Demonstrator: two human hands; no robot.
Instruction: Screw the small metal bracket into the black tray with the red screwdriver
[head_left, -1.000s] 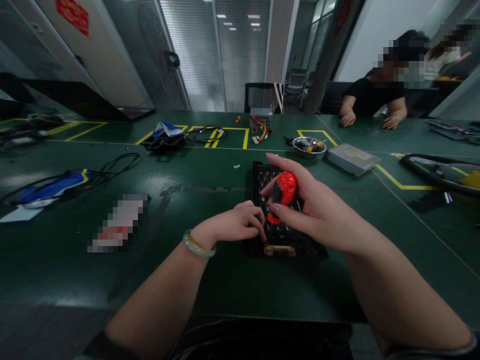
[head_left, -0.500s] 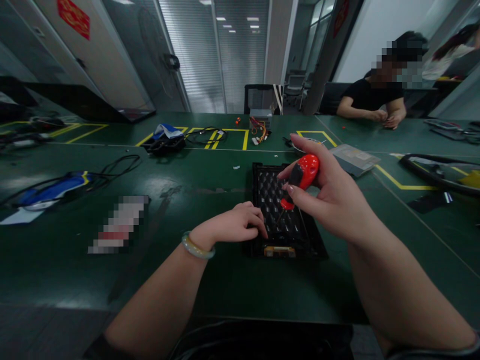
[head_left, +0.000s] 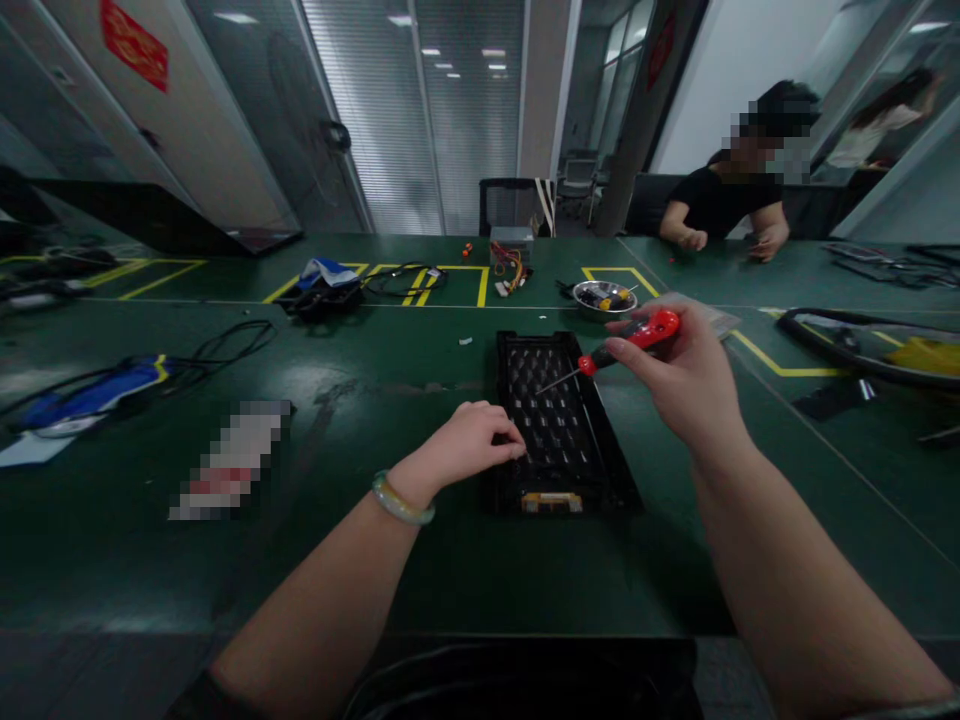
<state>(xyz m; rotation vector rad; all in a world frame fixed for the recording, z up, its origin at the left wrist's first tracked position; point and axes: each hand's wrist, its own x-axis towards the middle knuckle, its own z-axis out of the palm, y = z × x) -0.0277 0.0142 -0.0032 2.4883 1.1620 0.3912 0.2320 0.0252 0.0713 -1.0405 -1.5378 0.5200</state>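
Observation:
A black rectangular case [head_left: 611, 455] lies on the green table, with rows of shiny dark pieces inside and a yellowish circuit strip [head_left: 551, 502] at its near end. My left hand [head_left: 476, 440] is over the case's left edge, thumb and fingertips pinched together; whatever may be between them is too small to make out. In my right hand [head_left: 697, 375] is a red and black screwdriver [head_left: 630, 340], held by its handle above the case's right side. Its thin shaft slants down to the left, with the tip over the case.
Beyond the case stand a metal bowl [head_left: 604, 300] of small parts and a grey box with coloured wires [head_left: 512, 250]. A blue cabled item [head_left: 97, 390] and a pixelated flat thing [head_left: 232, 460] lie left. Across the table sits a person [head_left: 727, 200]; a black hoop [head_left: 847, 350] lies right.
My right hand has moved right and tipped the screwdriver from steep to slanting, lifting its tip off the case's near part. My left fingertips have drawn together into a pinch.

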